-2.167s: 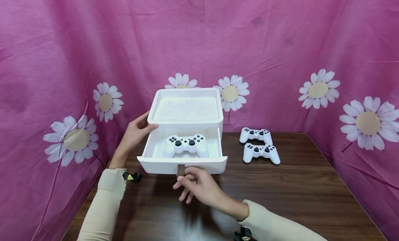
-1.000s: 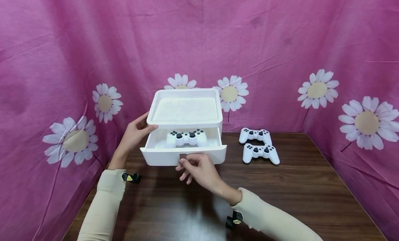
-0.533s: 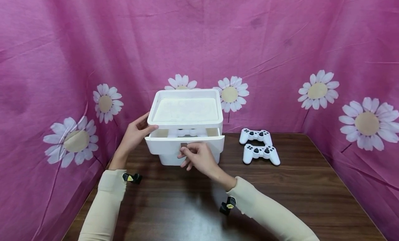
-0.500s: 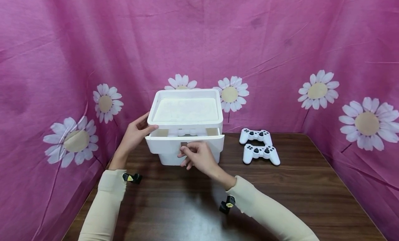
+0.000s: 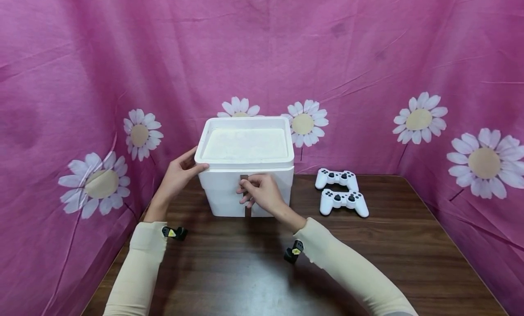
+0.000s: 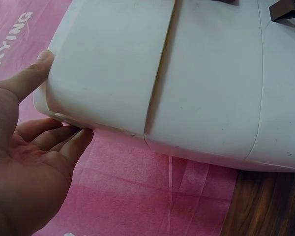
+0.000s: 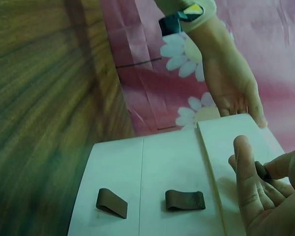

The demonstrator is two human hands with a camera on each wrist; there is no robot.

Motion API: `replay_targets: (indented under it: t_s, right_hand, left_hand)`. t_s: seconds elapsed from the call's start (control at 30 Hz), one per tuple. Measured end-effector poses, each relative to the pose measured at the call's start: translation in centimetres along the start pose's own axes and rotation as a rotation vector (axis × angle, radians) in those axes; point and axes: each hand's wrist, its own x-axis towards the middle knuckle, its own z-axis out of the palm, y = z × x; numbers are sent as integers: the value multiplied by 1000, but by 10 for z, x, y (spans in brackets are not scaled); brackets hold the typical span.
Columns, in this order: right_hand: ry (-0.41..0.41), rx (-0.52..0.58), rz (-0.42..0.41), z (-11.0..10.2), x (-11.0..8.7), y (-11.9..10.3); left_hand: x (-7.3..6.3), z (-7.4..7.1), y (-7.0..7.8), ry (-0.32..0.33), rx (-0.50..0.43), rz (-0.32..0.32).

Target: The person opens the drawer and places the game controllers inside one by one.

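A white drawer unit [image 5: 223,204] with a shallow tray-like top stands on the table. Its top drawer [image 5: 219,177] is pushed nearly all the way in, with its lower edge slightly proud of the drawers below. My right hand [image 5: 264,193] pinches that drawer's brown pull tab [image 7: 261,170] between thumb and finger. At the unit's upper left corner, my left hand [image 5: 176,177] grips the rim, thumb on the front edge and fingers along the side. The controller inside the top drawer is hidden. Two lower pull tabs, a middle tab [image 7: 185,200] and a bottom tab [image 7: 112,202], show in the right wrist view.
Right of the unit, a white game controller [image 5: 344,202] lies in front of another white controller [image 5: 336,177]. The dark wooden table [image 5: 389,252] extends around them. A pink flowered cloth [image 5: 352,57] hangs behind and along both sides.
My right hand has pushed the top drawer inward, away from me, by its pull tab. The controller inside has gone from sight. My left hand has stayed at the corner.
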Motion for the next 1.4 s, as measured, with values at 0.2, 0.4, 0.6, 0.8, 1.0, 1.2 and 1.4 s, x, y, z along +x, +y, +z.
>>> replay_targets:
  t_s: [0.2,0.4,0.6,0.8,1.0,1.2,1.4]
  right_hand:
    - [13,7,8,-2,7,1]
    - [7,7,19,-3,8,2]
    - [6,-5,10,-4,8,3]
    - [-9,-30,1,-6,2,8]
    - [-3,-95,38,-13,-8,21]
    - [10,-243,69,-19,-16,38]
    - [-59,-186,140,-14,-17,49]
  left_hand:
    - [0,2,1,-4,0,-8]
    - [1,3,2,-5,-2,-11]
    - [2,3,-1,-7,-11,-11]
    - [0,5,-3,-21,-51,-5]
    - [0,9,-2,-9,-60,36]
    - [-1,7,-2,0,-24,38]
    - [-2,7,-2,-2,-6,37]
